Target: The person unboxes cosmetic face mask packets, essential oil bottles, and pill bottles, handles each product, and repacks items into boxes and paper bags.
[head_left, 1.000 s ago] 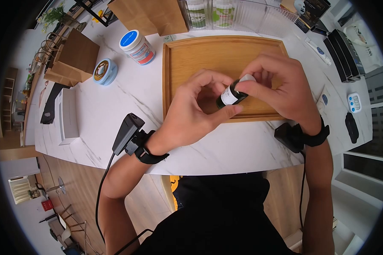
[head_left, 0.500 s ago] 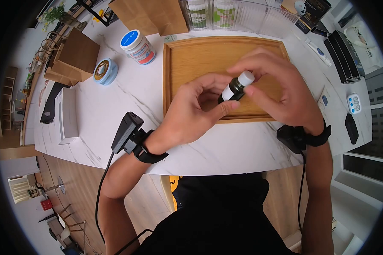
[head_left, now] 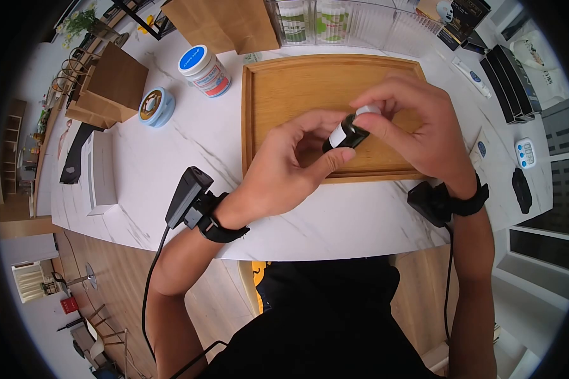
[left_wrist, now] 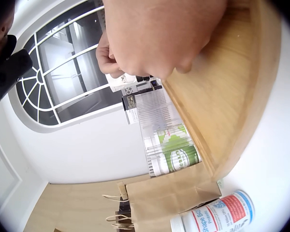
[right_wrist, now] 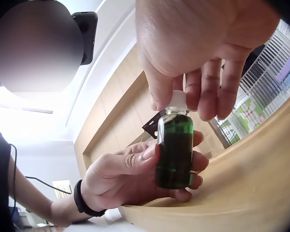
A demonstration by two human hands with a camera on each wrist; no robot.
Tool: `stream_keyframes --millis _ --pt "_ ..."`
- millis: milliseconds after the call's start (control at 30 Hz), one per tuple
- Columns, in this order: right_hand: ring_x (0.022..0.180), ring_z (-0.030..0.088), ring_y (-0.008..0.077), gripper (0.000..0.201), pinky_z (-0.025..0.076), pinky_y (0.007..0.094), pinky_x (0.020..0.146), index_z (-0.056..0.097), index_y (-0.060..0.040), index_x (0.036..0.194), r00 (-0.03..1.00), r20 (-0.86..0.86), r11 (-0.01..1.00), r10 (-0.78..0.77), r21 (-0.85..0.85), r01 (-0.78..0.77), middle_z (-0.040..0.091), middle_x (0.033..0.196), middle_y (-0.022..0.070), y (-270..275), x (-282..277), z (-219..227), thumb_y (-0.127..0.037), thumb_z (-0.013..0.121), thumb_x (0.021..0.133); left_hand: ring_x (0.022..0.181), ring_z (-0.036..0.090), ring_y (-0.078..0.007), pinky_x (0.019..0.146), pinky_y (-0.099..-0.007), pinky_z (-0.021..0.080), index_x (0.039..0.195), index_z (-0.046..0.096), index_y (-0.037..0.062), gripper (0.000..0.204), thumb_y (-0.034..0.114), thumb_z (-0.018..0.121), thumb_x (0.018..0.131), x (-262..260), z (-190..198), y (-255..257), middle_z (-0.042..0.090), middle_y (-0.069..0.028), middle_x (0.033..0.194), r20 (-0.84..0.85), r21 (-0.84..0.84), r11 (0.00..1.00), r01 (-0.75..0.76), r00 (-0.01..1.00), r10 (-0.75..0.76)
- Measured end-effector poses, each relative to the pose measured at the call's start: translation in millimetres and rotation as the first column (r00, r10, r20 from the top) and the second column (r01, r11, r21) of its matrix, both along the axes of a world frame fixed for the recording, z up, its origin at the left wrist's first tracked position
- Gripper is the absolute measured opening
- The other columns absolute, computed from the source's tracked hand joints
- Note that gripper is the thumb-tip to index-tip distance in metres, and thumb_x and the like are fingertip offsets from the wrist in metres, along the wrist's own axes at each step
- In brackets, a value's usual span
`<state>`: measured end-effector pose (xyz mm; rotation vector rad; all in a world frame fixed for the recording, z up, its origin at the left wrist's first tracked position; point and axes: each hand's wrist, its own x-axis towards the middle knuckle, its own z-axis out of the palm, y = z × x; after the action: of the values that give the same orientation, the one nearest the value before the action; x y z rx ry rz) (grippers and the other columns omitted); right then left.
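A small green glass bottle (right_wrist: 175, 150) with a white label and white cap (right_wrist: 178, 100) is held tilted above the wooden tray (head_left: 284, 76). My left hand (head_left: 287, 161) grips the bottle's body, thumb on the near side and fingers round the far side. At its top, my right hand (head_left: 417, 126) pinches the white cap between thumb and forefinger. In the right wrist view the cap sits on the bottle's neck and dark green liquid shows inside. The left wrist view shows only the back of the left hand (left_wrist: 159, 34); the bottle is hidden there.
A white tub with a blue lid (head_left: 203, 69) and a round light-blue container (head_left: 157, 107) stand left of the tray. Behind are a paper bag (head_left: 224, 25) and a clear organizer (head_left: 373, 22). Black boxes (head_left: 509, 82) and a small timer (head_left: 525, 152) lie to the right.
Half a second ago the right thumb and fingers were spread away from the cap; now they pinch it again, as one second ago. The left hand stays on the bottle.
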<state>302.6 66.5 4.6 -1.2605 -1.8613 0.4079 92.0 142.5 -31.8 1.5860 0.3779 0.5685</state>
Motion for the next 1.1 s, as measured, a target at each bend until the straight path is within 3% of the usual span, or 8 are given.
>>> stream_keyframes --millis 367,467,567,800,900,967,1033,1100 --pt "0.085 0.06 0.0148 0.019 0.049 0.0264 0.07 0.065 -0.0023 0.106 0.99 -0.124 0.996 -0.072 0.035 0.076 0.062 0.1 0.0058 -3 -9 3 -0.009 0.071 0.089 0.089 0.058 -0.0068 0.079 -0.0236 0.048 0.138 0.051 0.0041 0.044 0.002 0.065 0.095 -2 0 -2 0.065 -0.0023 0.103 0.009 0.032 0.999 0.027 1.0 -0.027" --pt "0.085 0.06 0.0152 0.019 0.05 0.026 0.071 0.066 -0.0018 0.105 0.993 0.04 0.948 -0.114 -0.295 0.121 0.063 0.101 0.0057 -4 0 6 -0.009 0.071 0.089 0.09 0.057 -0.0067 0.08 -0.0232 0.048 0.14 0.05 0.0061 0.046 0.004 0.064 0.097 -3 0 1 0.065 -0.0019 0.103 -0.033 0.073 0.997 0.037 0.999 -0.035" --pt "0.086 0.062 0.0151 0.016 0.05 0.0254 0.071 0.066 -0.0015 0.106 0.994 -0.105 0.996 -0.04 -0.085 0.031 0.065 0.102 0.0062 0 -3 -2 -0.007 0.068 0.091 0.117 0.056 -0.0136 0.1 -0.031 0.045 0.142 0.046 0.0007 0.048 0.003 0.063 0.097 -5 6 1 0.06 -0.0075 0.127 -0.053 -0.05 0.997 0.054 0.997 -0.057" --pt "0.099 0.062 0.0147 0.024 0.05 0.0257 0.076 0.064 -0.0033 0.117 0.982 -0.173 0.997 0.073 0.034 -0.068 0.063 0.119 0.0064 0 -4 -1 -0.004 0.06 0.094 0.119 0.055 -0.0141 0.104 -0.0339 0.043 0.143 0.044 -0.001 0.048 0.003 0.061 0.098 -9 4 8 0.058 -0.0083 0.132 0.031 -0.119 0.973 0.197 0.98 -0.194" --pt "0.098 0.061 0.0134 0.025 0.05 0.0251 0.076 0.064 -0.0042 0.117 0.977 -0.207 0.999 0.047 0.025 -0.043 0.063 0.118 0.0055 -4 -10 2 -0.004 0.063 0.093 0.118 0.055 -0.0131 0.103 -0.0331 0.044 0.143 0.045 -0.0009 0.048 0.004 0.061 0.098 -6 6 2 0.059 -0.0079 0.13 -0.02 -0.073 0.993 0.093 0.995 -0.095" --pt "0.096 0.06 0.0127 0.024 0.05 0.0248 0.075 0.065 -0.0048 0.116 0.965 -0.262 1.0 0.013 0.015 -0.009 0.064 0.116 0.0051 -4 -7 3 -0.004 0.065 0.092 0.092 0.056 -0.0057 0.074 -0.0206 0.045 0.139 0.05 0.0009 0.044 0.005 0.063 0.098 -5 4 2 0.063 -0.0023 0.111 -0.016 0.056 0.995 0.081 0.997 -0.081" --pt "0.091 0.06 0.0112 0.022 0.049 0.024 0.074 0.067 -0.0055 0.112 0.995 -0.091 0.968 -0.036 -0.249 0.012 0.064 0.11 0.005 -4 6 4 -0.004 0.067 0.09 0.094 0.057 -0.0062 0.077 -0.0213 0.046 0.139 0.05 0.0009 0.044 0.004 0.063 0.097 -4 7 2 0.064 -0.0032 0.112 -0.016 0.069 0.996 0.064 0.998 -0.063" --pt "0.089 0.06 0.0104 0.019 0.05 0.0242 0.074 0.068 -0.006 0.11 0.992 -0.121 0.985 -0.035 -0.17 0.014 0.064 0.108 0.0054 -3 1 1 -0.004 0.066 0.091 0.096 0.057 -0.0067 0.079 -0.022 0.047 0.139 0.05 0.0008 0.044 0.003 0.063 0.097 -4 8 2 0.065 -0.004 0.113 -0.018 0.079 0.996 0.051 0.999 -0.05"
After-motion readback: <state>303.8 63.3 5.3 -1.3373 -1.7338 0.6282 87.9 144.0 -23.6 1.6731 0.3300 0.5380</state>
